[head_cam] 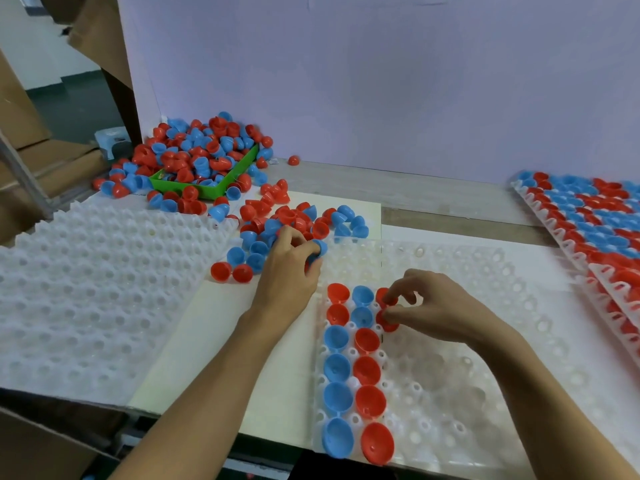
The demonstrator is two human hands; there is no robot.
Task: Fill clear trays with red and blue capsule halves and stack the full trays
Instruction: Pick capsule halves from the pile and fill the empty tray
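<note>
Head view of the counter. My left hand reaches to the loose heap of capsule halves lying just beyond the clear tray; its fingers are curled around a blue half at the tray's far left corner, with more pieces possibly tucked under the palm, though I cannot tell. My right hand sits over the tray's third column, thumb and forefinger pinching a red half at the second cell from the far edge; another red half sits in the cell just beyond it.

The tray lies in front of me. Its leftmost column holds two red halves followed by four blue ones; the next column holds two blue halves followed by four red ones. All sit open side up. The remaining cells show only clear plastic.

To the left, a stack of unfilled white trays rests on the counter. Behind it, a green bin overflows with red and blue halves, many spilled around it. At the far right, filled trays lie stacked, tilted against one another. A pale panel stands behind the counter.
</note>
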